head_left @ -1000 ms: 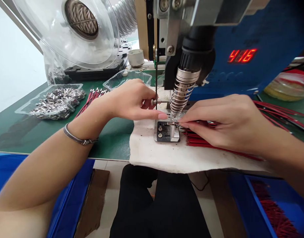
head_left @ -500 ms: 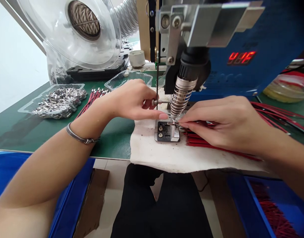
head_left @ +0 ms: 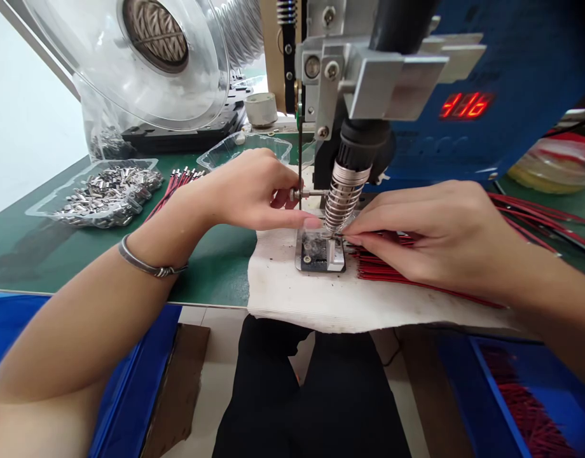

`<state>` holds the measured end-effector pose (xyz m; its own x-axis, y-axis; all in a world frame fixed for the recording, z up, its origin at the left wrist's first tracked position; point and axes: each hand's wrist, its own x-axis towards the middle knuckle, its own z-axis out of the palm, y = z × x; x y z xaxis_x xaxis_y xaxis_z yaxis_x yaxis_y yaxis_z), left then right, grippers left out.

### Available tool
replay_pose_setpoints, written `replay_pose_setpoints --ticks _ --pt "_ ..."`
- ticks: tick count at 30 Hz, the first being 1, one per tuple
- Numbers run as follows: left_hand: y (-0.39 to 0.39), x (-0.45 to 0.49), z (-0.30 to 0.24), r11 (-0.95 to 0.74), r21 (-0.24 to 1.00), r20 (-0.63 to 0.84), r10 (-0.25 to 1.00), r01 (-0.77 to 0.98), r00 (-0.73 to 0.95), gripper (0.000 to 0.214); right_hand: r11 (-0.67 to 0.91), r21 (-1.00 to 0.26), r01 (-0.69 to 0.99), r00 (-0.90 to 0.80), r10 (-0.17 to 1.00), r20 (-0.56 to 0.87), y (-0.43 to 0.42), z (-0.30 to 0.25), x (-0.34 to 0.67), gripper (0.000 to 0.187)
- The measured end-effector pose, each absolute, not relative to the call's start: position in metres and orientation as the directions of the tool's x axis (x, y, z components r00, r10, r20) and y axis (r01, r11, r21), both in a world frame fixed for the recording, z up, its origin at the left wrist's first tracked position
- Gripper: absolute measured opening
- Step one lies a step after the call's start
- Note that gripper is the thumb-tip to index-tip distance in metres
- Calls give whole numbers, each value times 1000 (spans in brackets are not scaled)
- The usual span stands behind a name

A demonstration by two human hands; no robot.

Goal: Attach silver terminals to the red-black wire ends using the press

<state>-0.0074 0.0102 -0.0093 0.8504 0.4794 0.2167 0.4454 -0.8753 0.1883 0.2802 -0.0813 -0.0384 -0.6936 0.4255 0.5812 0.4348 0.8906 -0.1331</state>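
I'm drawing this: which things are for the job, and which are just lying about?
Probably for the job:
silver coiled machine tip
flat black-and-silver metal fixture
thin red-and-black wires

Seemingly just lying about:
round off-white roll
round clear plastic tub

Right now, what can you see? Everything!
Machine: one, blue, back right
Display: one, red, on machine
Coiled tip: one, silver, centre
Fixture: one, black and silver, below tip
Cloth: one, white, under fixture
Table: one, green, middle
Wires: many, red and black, left and right
Trays: two, clear, left and back
Metal pieces: many, silver, left tray
Hood: one, clear, upper left
Hose: one, silver, behind hood
Roll: one, white, back centre
Tub: one, clear, far right
Bag: one, clear, back left
Bins: at least two, blue, below table
Bracelet: one, grey, middle left
Trousers: one pair, black, bottom
Left hand: one, bare, left of tip
Right hand: one, bare, beside fixture
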Motion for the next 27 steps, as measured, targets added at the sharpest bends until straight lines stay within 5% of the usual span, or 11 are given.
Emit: replay_pose_setpoints --ticks 27 --pt "4 -4 -4 -863 119 201 504 490 840 45 879 -128 459 -679 440 588 -84 -37 280 25"
